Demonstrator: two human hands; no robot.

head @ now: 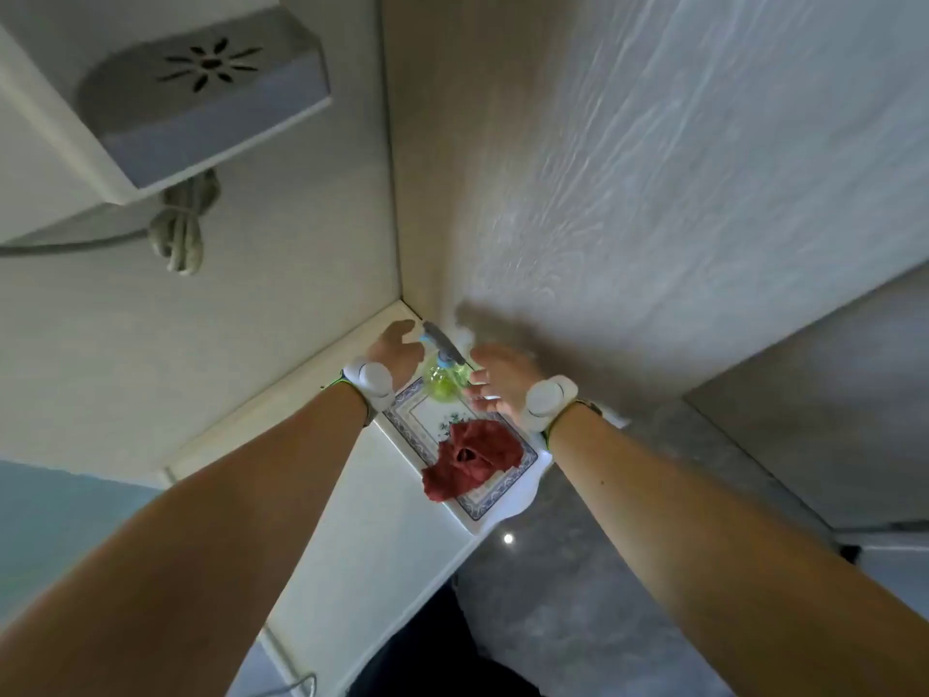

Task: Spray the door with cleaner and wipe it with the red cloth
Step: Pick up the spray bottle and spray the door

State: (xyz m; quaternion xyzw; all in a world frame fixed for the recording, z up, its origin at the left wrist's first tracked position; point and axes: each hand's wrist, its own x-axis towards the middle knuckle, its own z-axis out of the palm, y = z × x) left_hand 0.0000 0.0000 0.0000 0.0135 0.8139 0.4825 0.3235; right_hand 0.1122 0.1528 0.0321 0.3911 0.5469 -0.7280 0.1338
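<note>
Two bare forearms reach forward over a white counter (382, 535) toward a spray bottle (442, 377) that stands upright at the far, 12 o'clock end of a patterned tray (502, 500). The left hand (394, 352) sits just at 9 o'clock of the bottle's blue-grey trigger head, thumb and fingers (402, 327) curved apart, close to the head; whether they touch it cannot be told. The right hand (497, 377) hovers at 3 o'clock of the bottle, its fingers loosely spread and blurred, holding nothing. The bottle is clear with yellow-green liquid inside. The red cloth (470, 457) lies crumpled on the near half of the tray, at 6 o'clock of the bottle, one corner hanging over the tray's left edge onto the counter. Each wrist carries a white band (374, 379) with a round puck. The wood-grain door (653, 168) rises at 1 o'clock, directly behind the hands, and shows a shadow of them. A grey vented box (201, 93) is fixed to the wall at 10 o'clock, with a bundled cord (183, 228) hanging under it.
</note>
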